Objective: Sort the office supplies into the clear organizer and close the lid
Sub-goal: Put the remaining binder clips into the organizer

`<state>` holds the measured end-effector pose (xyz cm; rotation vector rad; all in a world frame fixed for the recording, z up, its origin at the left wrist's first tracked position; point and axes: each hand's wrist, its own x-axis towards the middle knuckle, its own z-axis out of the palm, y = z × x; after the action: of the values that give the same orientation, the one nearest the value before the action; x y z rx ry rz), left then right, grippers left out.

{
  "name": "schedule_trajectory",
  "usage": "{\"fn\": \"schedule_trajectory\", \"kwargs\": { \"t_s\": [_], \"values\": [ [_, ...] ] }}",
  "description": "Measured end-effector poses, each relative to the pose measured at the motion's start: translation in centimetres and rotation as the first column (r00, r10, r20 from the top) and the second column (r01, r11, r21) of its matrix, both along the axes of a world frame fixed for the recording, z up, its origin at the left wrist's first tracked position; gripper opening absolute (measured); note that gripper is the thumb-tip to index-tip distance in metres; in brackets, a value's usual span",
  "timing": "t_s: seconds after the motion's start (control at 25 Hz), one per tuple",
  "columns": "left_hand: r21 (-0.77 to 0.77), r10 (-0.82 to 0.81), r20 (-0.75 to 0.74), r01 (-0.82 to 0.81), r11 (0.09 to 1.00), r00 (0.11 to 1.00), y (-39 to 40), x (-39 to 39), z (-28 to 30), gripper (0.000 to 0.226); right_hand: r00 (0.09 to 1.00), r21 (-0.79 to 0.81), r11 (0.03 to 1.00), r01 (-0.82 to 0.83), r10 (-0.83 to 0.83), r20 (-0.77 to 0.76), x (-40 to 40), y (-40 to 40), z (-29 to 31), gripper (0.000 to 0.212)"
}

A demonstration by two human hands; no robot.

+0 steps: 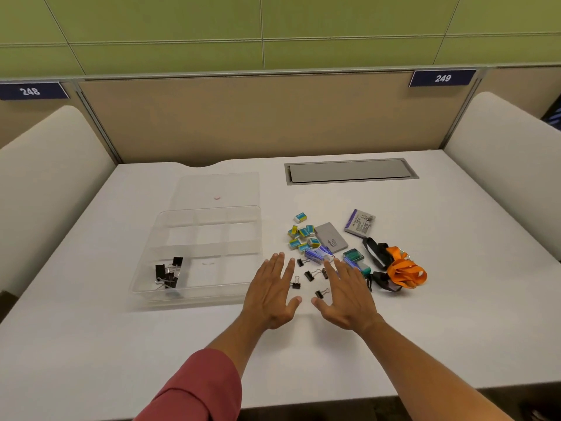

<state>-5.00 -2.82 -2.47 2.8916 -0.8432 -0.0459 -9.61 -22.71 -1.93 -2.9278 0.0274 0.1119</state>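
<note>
Hands hover flat at the frame's centre, the left hand (272, 294) and right hand (344, 294) both with fingers straight and spread, holding nothing, over small black binder clips (309, 275) loose on the white desk (91, 344). Left of them sits the clear organizer (200, 256), lid (217, 189) open behind it, with several binder clips in its lower-left compartment (167, 273). Small erasers (302, 235), a grey box (331, 238) and an orange lanyard (405, 270) lie right of centre.
</note>
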Motion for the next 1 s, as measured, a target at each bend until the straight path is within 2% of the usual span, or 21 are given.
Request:
{"fn": "schedule_trajectory", "kwargs": {
  "t_s": [0.36, 0.48, 0.6, 0.8, 1.0],
  "values": [
    [-0.004, 0.136, -0.255, -0.142, 0.990, 0.957, -3.5, -0.4, -1.1, 0.087, 0.997, 0.052, 0.996, -0.073, 0.075, -0.021, -0.5, -1.7, -1.0, 0.081],
    [0.038, 0.190, -0.232, -0.187, 0.982, 0.954, -4.1, -0.2, -1.3, 0.088, 0.996, 0.039, 0.995, -0.091, 0.091, -0.008, -0.1, -1.8, -1.3, 0.067],
    [0.063, 0.206, -0.177, -0.198, 0.978, 0.962, -4.2, -0.6, -1.8, 0.074, 0.990, 0.003, 0.990, -0.142, 0.142, -0.025, 0.3, -1.4, -1.7, 0.055],
    [-0.040, 0.245, -0.231, -0.261, 0.965, 0.942, -3.9, -1.2, -2.2, 0.050, 0.979, -0.029, 0.980, -0.199, 0.198, -0.041, 0.9, -0.6, -2.1, 0.050],
    [-0.152, 0.340, -0.317, -0.402, 0.903, 0.885, -5.0, -0.9, -2.3, 0.053, 0.981, -0.042, 0.982, -0.186, 0.183, -0.065, 1.0, -0.6, -2.3, 0.047]
  ]
}}
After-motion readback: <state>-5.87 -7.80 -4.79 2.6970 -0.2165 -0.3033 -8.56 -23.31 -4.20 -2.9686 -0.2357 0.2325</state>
